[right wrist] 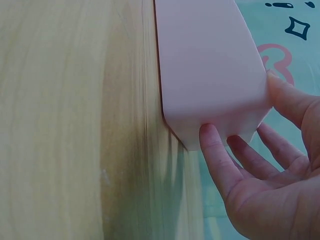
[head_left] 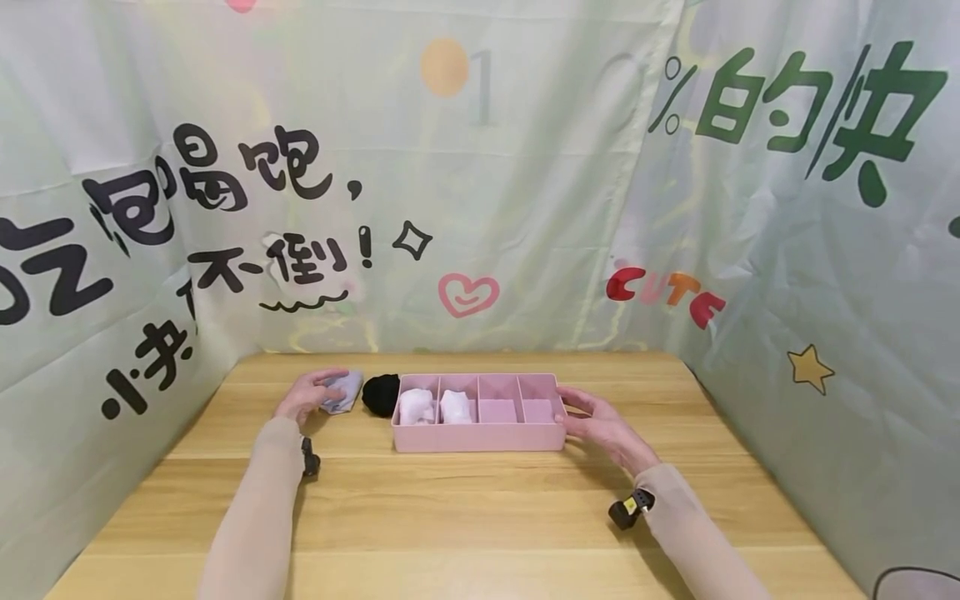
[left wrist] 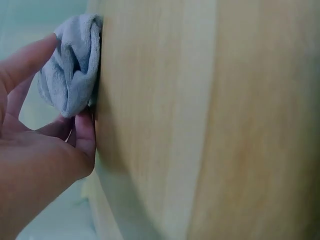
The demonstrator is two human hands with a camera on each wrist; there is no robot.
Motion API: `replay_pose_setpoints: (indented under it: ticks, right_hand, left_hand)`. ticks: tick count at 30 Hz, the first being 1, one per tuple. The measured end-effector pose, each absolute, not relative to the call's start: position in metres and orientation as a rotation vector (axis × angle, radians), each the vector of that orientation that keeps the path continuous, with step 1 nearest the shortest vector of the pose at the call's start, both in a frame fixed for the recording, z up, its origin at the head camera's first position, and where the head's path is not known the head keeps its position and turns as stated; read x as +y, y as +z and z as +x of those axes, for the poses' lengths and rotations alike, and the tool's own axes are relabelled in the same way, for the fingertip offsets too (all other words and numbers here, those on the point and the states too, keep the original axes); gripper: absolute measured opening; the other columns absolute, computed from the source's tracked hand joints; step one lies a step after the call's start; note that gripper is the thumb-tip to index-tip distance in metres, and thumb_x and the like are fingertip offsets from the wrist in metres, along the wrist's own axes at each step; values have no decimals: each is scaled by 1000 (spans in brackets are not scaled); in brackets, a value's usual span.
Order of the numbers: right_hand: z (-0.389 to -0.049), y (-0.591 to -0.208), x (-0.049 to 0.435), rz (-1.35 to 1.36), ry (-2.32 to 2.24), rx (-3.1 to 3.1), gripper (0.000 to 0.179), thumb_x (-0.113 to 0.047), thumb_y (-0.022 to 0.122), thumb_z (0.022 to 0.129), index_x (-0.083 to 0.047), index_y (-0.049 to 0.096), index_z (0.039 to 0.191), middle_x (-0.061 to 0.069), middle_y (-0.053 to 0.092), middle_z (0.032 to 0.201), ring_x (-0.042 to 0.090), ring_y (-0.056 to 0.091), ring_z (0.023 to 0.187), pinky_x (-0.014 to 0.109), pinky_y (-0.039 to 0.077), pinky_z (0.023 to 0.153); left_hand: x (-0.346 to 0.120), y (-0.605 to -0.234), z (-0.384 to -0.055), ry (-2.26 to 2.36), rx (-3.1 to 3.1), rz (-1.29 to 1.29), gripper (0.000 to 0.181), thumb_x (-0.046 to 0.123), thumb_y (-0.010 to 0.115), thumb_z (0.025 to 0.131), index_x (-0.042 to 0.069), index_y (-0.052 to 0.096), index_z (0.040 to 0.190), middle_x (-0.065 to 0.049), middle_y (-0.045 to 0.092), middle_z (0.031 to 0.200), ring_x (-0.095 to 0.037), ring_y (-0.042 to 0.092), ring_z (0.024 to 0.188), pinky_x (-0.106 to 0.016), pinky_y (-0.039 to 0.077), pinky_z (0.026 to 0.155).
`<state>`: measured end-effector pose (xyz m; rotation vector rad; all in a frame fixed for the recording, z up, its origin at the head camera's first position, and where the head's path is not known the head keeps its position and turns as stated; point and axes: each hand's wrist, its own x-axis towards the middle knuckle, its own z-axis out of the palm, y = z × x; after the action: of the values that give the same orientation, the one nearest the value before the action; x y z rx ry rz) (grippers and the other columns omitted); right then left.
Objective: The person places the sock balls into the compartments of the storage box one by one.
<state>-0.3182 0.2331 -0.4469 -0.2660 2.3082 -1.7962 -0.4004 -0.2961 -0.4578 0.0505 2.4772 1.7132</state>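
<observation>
At the far left of the table, my left hand (head_left: 302, 396) grips a bundled grey-blue cloth (head_left: 344, 392), soft and fuzzy in the left wrist view, with the thumb on one side and curled fingers on the other. Beside it, a black cloth bundle (head_left: 382, 395) lies against the left end of a pink divided box (head_left: 480, 437). White cloth bundles sit in the box's two left compartments, one (head_left: 417, 407) in the leftmost and another (head_left: 455, 407) alongside. My right hand (head_left: 600, 423) holds the box's right end, thumb at the rim and fingers against the end wall (right wrist: 225, 122).
The wooden table (head_left: 450, 517) extends towards me from the box. Printed fabric curtains (head_left: 525, 208) stand behind it and on both sides. The box's two right compartments show bare pink floors.
</observation>
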Motion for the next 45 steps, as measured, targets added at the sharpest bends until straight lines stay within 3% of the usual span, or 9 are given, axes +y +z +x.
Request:
replay_pose_setpoints:
  ticks: [3,7,10,14,18,29,36,45]
  right_hand:
    - [-319,-447,233,-257,-1789,2315,69,-10,66,93,-3,31,152,23,29,157,42,38,138,44,47,104]
    - [-319,-447,234,-242,-1771,2332,68,-11,66,93,-4,32,152,23,29,157,42,38,138,46,45,105]
    - [-318,-447,233,-224,-1753,2346,69,-13,67,93,-6,32,152,21,30,157,41,37,139,46,44,106]
    - [-317,-448,232,-221,-1742,2343,70,-15,67,93,-6,31,153,21,31,157,39,40,138,43,46,104]
    - [-316,-448,232,-231,-1733,2342,72,-17,68,93,-5,30,153,21,29,158,38,40,137,40,48,102]
    - [-316,-443,231,-244,-1767,2314,69,-12,65,94,-4,30,153,22,28,158,39,41,136,48,45,105]
    - [-317,-444,229,-234,-1817,2274,67,-8,64,94,-2,30,152,24,28,157,44,39,137,44,47,103]
    - [-318,-446,232,-226,-1798,2296,67,-9,64,94,-3,31,152,23,28,157,41,40,136,44,47,103]
  left_hand:
    - [-296,-458,-401,1718,2475,15,60,-1,63,87,0,45,144,-28,35,150,-31,40,122,-29,41,89]
    - [-294,-458,-400,1706,2490,-14,59,-3,63,85,-2,47,142,-31,31,151,-34,36,127,-37,35,101]
    - [-294,-457,-400,1696,2507,-36,57,-3,64,86,-3,47,141,-31,35,148,-33,41,124,-39,37,102]
    - [-297,-457,-398,1747,2501,-61,54,-5,63,88,-6,47,140,-30,44,138,-20,53,102,-26,50,82]
    - [-299,-458,-396,1789,2466,-55,53,-7,61,89,-7,46,140,-27,43,134,-12,54,91,-19,51,72]
    - [-297,-457,-395,1776,2539,26,60,6,71,88,-1,46,143,-28,43,144,-28,48,118,-15,49,79]
    - [-293,-447,-390,1771,2605,72,62,14,75,87,1,49,142,-24,48,141,-25,51,114,-15,50,78]
    - [-279,-439,-378,1884,2677,68,59,11,75,86,0,52,139,-25,51,136,-24,52,111,-13,49,78]
